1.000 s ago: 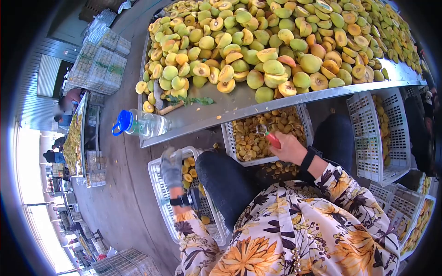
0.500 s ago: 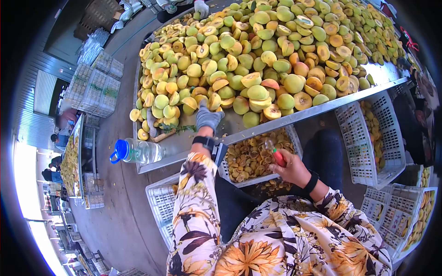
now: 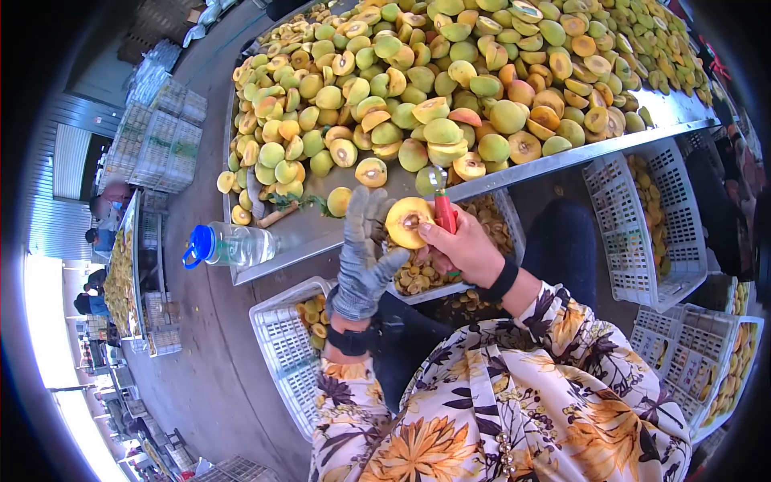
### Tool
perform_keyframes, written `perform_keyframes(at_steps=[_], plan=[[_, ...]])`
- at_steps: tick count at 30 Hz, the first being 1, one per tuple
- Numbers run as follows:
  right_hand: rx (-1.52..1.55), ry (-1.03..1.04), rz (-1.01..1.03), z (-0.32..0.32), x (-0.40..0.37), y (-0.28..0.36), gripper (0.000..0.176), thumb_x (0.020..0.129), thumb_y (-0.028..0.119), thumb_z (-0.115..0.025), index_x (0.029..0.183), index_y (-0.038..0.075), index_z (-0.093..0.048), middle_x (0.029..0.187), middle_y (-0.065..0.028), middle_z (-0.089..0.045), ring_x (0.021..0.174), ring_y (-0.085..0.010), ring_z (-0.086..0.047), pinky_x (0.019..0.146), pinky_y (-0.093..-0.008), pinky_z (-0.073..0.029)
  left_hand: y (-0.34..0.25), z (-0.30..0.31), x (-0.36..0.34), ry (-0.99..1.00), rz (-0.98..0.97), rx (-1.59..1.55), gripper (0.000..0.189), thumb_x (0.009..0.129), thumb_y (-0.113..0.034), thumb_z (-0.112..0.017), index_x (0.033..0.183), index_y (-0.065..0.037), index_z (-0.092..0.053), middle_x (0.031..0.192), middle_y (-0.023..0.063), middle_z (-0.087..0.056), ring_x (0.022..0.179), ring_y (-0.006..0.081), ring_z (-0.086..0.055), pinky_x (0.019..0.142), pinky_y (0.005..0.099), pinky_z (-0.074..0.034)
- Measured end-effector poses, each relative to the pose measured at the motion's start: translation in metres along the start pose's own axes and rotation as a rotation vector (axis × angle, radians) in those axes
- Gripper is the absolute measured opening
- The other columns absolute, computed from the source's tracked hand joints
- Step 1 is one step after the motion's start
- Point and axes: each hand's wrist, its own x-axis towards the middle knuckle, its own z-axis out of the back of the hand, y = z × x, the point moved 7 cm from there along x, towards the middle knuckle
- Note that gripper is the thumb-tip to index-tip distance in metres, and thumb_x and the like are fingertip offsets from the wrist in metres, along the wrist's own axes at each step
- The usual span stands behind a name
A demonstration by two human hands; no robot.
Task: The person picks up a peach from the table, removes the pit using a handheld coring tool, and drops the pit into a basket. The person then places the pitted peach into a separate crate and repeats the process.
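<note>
My left hand [image 3: 361, 257], in a grey glove, is held up with its fingers apart, beside a halved yellow fruit [image 3: 407, 222]. My bare right hand [image 3: 474, 249] is closed around a red-handled tool [image 3: 445, 210] with a metal tip, and its thumb rests on the fruit half, whose cut face and brown centre show. Behind both hands, many whole and halved fruits [image 3: 385, 128] are heaped on a metal table [image 3: 321, 251]. Under my hands is a crate of small fruit pieces [image 3: 418, 283], partly hidden.
A clear bottle with a blue lid [image 3: 241, 245] lies at the table's left corner. White crates stand at lower left [image 3: 281, 353] and right [image 3: 622, 241], holding fruit. Stacked crates [image 3: 169, 145] and people at another table [image 3: 120, 281] are farther left.
My left hand has drawn back from the heap towards me. My right hand has risen and moved left with the tool. A halved fruit is now between my hands.
</note>
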Motion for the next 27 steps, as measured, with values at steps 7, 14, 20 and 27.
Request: perform_keyframes(at_steps=[7, 14, 20, 27], plan=[[-0.425, -0.158, 0.263, -0.013, -0.011, -0.028, 0.038, 0.083, 0.025, -0.061, 0.105, 0.0, -0.042, 0.064, -0.009, -0.057, 0.047, -0.0162, -0.052, 0.042, -0.0301, -0.042, 0.068, 0.009, -0.024, -0.47, 0.28, -0.43, 0.054, 0.085, -0.042, -0.051, 0.126, -0.009, -0.038, 0.106, 0.0073, -0.054, 0.087, 0.0154, -0.056, 0.07, 0.0276, -0.049], [-0.991, -0.065, 0.316, -0.005, -0.033, -0.03, 0.034, 0.077, 0.02, -0.065, 0.093, -0.001, -0.045, 0.062, -0.0214, -0.053, 0.056, -0.0383, -0.054, 0.051, -0.0397, -0.042, 0.067, 0.026, -0.032, -0.538, 0.26, -0.35, 0.045, 0.085, -0.043, -0.05, 0.111, -0.006, -0.05, 0.097, 0.0106, -0.059, 0.081, 0.0218, -0.059, 0.067, 0.033, -0.053], [-0.96, -0.079, 0.313, -0.006, -0.043, -0.022, 0.024, 0.075, 0.009, -0.059, 0.089, -0.002, -0.042, 0.062, -0.024, -0.053, 0.062, -0.0423, -0.055, 0.054, -0.0437, -0.043, 0.052, -0.004, -0.032, -0.559, 0.278, -0.474, 0.045, 0.089, -0.04, -0.047, 0.114, -0.003, -0.05, 0.106, 0.0077, -0.055, 0.094, 0.0173, -0.054, 0.082, 0.03, -0.046], [-0.802, -0.145, 0.242, 0.002, -0.052, -0.038, 0.017, 0.072, 0.001, -0.055, 0.085, -0.002, -0.044, 0.062, -0.0231, -0.052, 0.062, -0.0409, -0.055, 0.053, -0.0399, -0.042, 0.06, -0.005, -0.023, -0.446, 0.029, 0.095, 0.036, 0.088, -0.033, -0.052, 0.105, -0.001, -0.057, 0.1, 0.0063, -0.059, 0.087, 0.0139, -0.055, 0.08, 0.0269, -0.045]])
